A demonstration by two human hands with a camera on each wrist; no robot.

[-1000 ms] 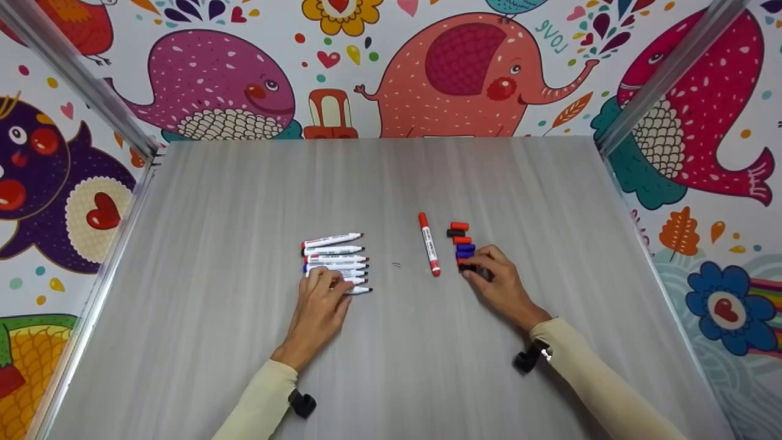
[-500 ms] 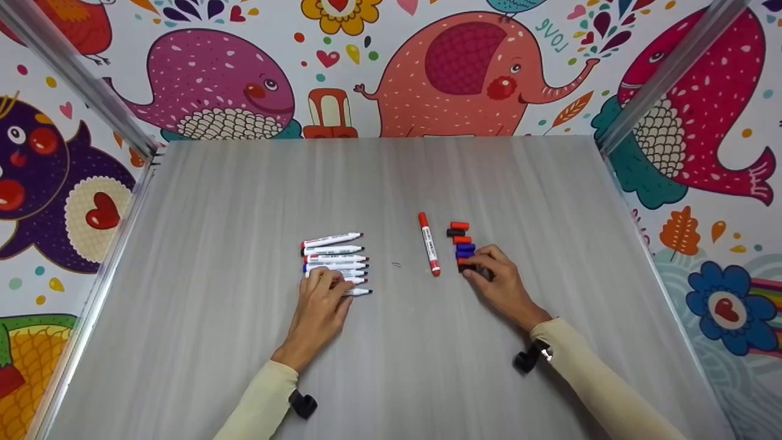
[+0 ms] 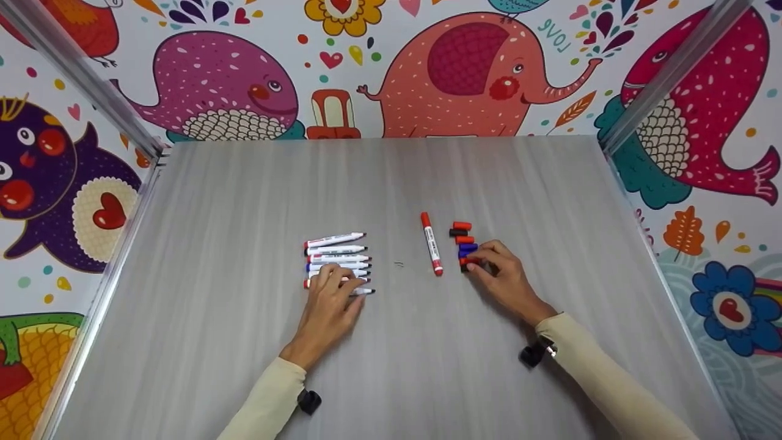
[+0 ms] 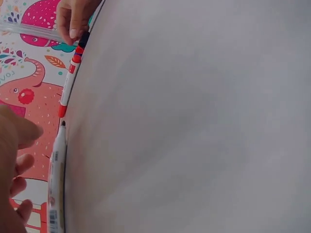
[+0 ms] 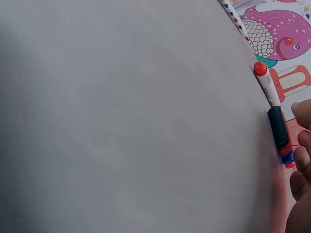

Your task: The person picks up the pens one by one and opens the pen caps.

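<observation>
Several uncapped white markers [image 3: 336, 250] lie in a row, tips to the right. My left hand [image 3: 325, 305] is over the near end of that row, hiding part of it. In the left wrist view its loosely bent fingers are apart from the nearest uncapped marker [image 4: 57, 179]. Beside a column of red, black and blue caps [image 3: 465, 240] is my right hand [image 3: 510, 281], thumb and fingers spread around the near end. The right wrist view shows the nearest black cap [image 5: 278, 126] lying outside its fingers. Between the two groups lies a capped red marker [image 3: 431, 244].
Small dark marks [image 3: 399, 264] are on the grey tabletop [image 3: 391, 366] between the groups. Patterned walls [image 3: 342, 73] and metal posts [image 3: 672, 79] border the table at the back and sides.
My left hand has shifted slightly right and its thumb has spread from the fingers, uncovering more of the near markers. My right hand has opened a little at the caps.
</observation>
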